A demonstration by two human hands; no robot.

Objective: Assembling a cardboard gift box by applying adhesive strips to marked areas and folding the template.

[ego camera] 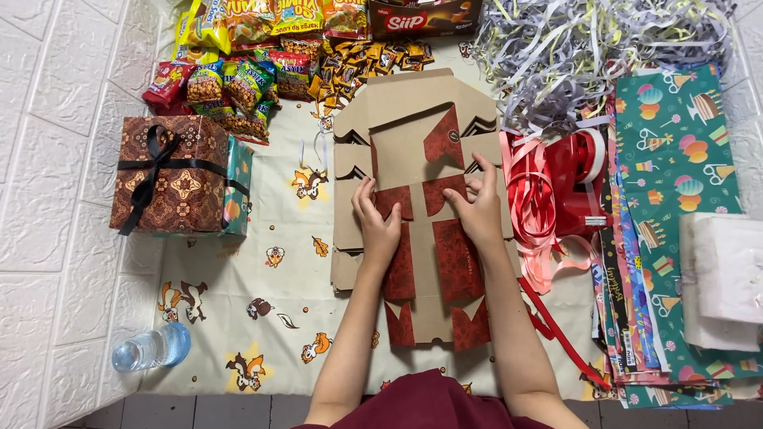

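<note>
Fingers of left hand [377, 225] and right hand [479, 210] lie spread, pressing flat on the unfolded cardboard box [425, 199]. Left of the box: wrapped gift [171, 175]. Right: red ribbon [548, 199], wrapping paper [675, 159].

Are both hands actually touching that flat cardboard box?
Touching. The head view shows the left hand and right hand pressed flat on the unfolded cardboard box.
</note>
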